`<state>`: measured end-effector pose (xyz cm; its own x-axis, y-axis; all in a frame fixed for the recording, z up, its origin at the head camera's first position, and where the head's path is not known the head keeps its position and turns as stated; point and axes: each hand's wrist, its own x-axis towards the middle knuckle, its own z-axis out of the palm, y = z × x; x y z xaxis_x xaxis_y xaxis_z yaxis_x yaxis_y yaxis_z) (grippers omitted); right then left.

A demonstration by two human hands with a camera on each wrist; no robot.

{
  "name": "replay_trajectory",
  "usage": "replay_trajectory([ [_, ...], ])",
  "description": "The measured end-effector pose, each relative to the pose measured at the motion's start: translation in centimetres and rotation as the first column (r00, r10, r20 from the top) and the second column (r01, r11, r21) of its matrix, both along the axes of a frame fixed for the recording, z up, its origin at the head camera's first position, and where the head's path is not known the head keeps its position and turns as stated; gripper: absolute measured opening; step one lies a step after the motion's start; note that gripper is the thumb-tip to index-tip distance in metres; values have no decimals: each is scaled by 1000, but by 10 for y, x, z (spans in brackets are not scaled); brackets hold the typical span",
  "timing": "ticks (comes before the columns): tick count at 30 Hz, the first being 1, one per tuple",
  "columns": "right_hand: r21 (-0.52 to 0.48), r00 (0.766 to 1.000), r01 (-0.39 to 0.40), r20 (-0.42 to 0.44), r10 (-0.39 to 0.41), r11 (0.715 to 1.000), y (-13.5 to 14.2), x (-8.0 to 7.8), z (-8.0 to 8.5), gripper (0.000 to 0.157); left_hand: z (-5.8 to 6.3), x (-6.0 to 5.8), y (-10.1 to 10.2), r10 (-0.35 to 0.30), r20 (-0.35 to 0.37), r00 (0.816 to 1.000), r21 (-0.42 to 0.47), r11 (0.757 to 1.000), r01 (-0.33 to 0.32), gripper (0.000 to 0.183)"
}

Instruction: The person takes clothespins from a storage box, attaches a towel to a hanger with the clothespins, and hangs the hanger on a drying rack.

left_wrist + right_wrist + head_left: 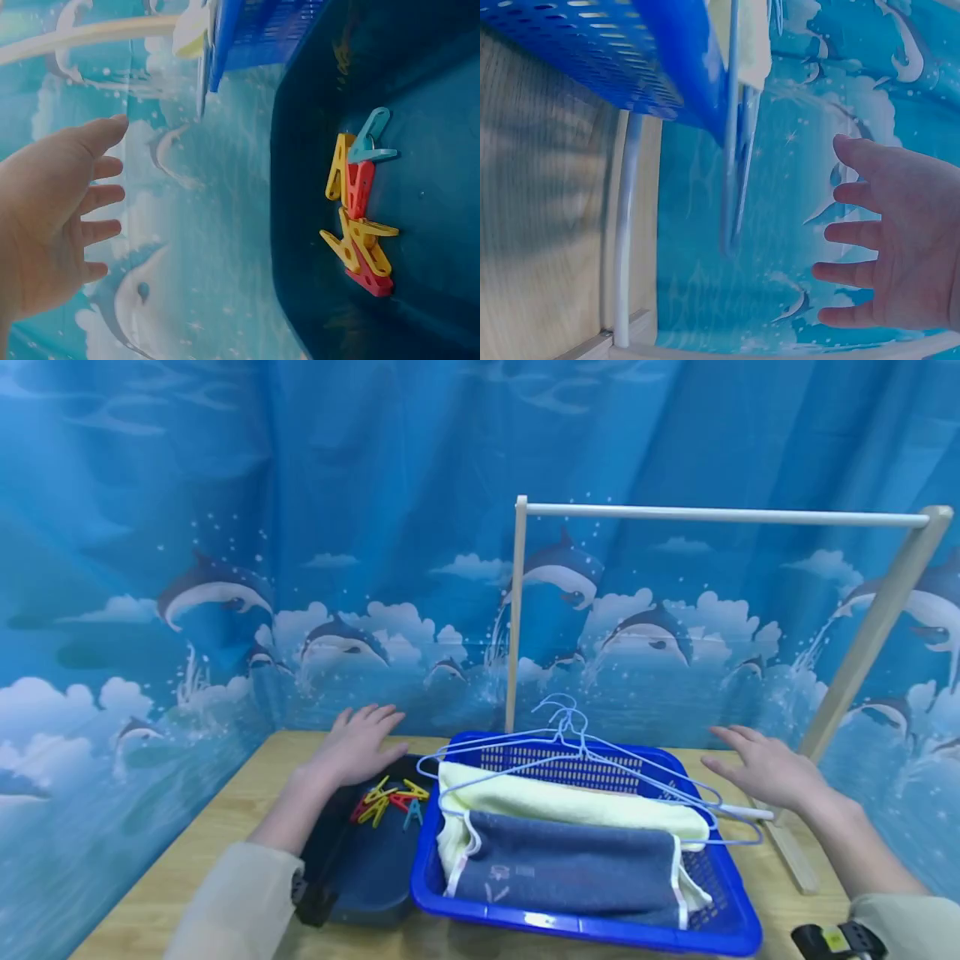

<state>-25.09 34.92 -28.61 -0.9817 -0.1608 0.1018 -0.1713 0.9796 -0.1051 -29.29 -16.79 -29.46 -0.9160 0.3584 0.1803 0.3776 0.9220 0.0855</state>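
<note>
My left hand (362,745) hovers with straight fingers over the back of a dark tray (375,877), holding nothing. Several yellow, red and blue clothespins (378,802) lie inside that tray. On the other side, my right hand (772,768) is held in the air to the right of a blue basket (600,927), its fingers spread and bare. A folded dark blue cloth (570,868) and a pale yellow cloth (555,793) fill the basket. Several light blue hangers (581,752) rest on top, sticking out past the basket's right rim.
Behind the basket stands a rack with a white crossbar (720,514) and wooden posts (873,635); its foot (787,852) is on the right. All stands on a wooden table (187,843) before a blue dolphin-print curtain (390,485).
</note>
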Motion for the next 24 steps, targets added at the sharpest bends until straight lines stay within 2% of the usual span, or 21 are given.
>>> replay_trajectory([
  [5, -15, 1000, -10, 4, 10, 1000, -12, 4, 9, 81, 5, 13, 9, -95, -28, 995, 5, 995, 96, 47],
  [8, -17, 1000, -23, 9, 24, 1000, -23, 6, 15, 78, 5, 22, 16, -148, -8, 989, 3, 989, 148, 37],
  [16, -35, 988, -148, -40, 147, 988, -59, 7, 28, 46, -1, 45, 34, -288, 20, 957, -13, 957, 289, 6],
  [24, -30, 974, -227, -16, 227, 973, -92, -3, 39, 32, -14, 55, 34, -367, 40, 929, -39, 929, 368, 14],
])
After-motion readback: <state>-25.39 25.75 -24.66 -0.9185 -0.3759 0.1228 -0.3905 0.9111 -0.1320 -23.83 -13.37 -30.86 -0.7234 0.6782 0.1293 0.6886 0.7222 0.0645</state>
